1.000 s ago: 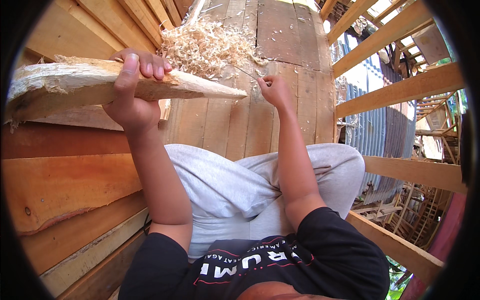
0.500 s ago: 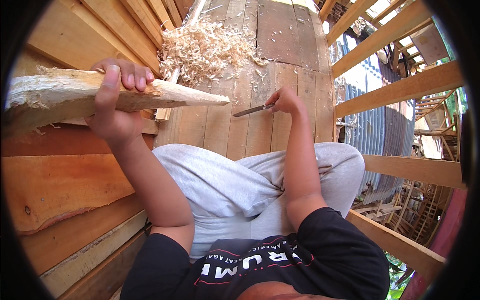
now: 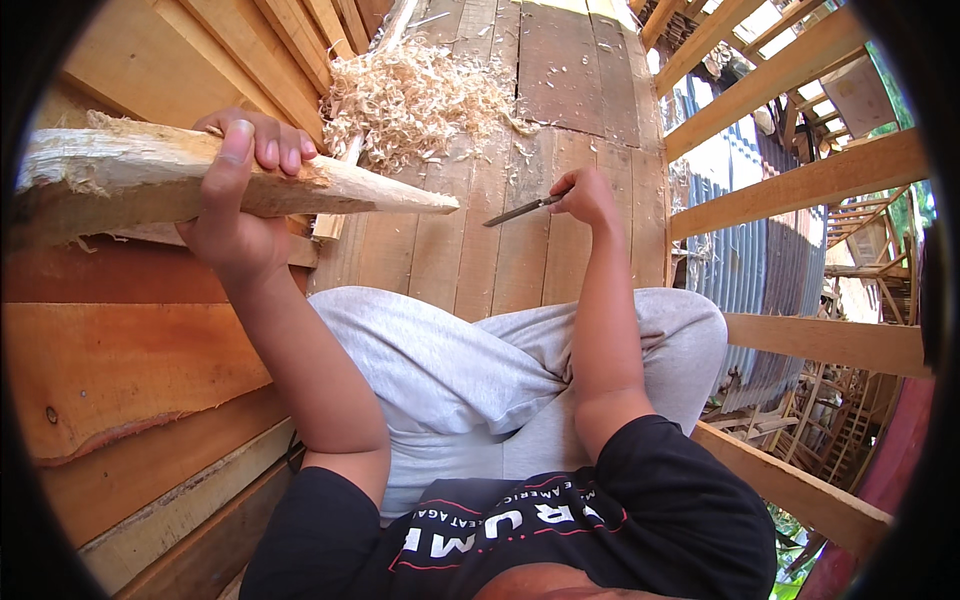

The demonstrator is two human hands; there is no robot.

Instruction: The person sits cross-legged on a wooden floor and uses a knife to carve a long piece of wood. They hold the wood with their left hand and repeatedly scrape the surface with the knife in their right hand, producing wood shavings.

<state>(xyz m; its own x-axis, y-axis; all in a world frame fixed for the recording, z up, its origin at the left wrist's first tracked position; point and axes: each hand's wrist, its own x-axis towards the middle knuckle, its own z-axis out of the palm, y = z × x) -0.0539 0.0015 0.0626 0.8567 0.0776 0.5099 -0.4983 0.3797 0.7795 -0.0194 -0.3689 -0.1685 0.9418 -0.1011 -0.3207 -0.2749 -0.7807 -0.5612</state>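
Note:
My left hand (image 3: 245,190) is wrapped round a thick, pale piece of wood (image 3: 130,165), roughly hewn at its left end and tapering to a point toward the middle of the view. The thumb lies across its near side and the fingers come over the far side. In my right hand (image 3: 587,195) is a knife (image 3: 525,210), gripped by its handle, which the fingers mostly cover. Its dark, narrow blade points left and a little toward me. A short gap separates the blade tip from the wood's pointed end.
A heap of curled wood shavings (image 3: 415,105) lies on the plank floor (image 3: 490,265) beyond my hands. Boards form a wall (image 3: 130,370) at my left. At my right runs a wooden railing (image 3: 800,185), with corrugated metal sheets (image 3: 740,270) outside it. My crossed legs (image 3: 430,350) are close below.
My right hand has shifted slightly to the right and away from me with the knife, so the blade sits farther from the wood's tip. The left hand and wood have barely moved.

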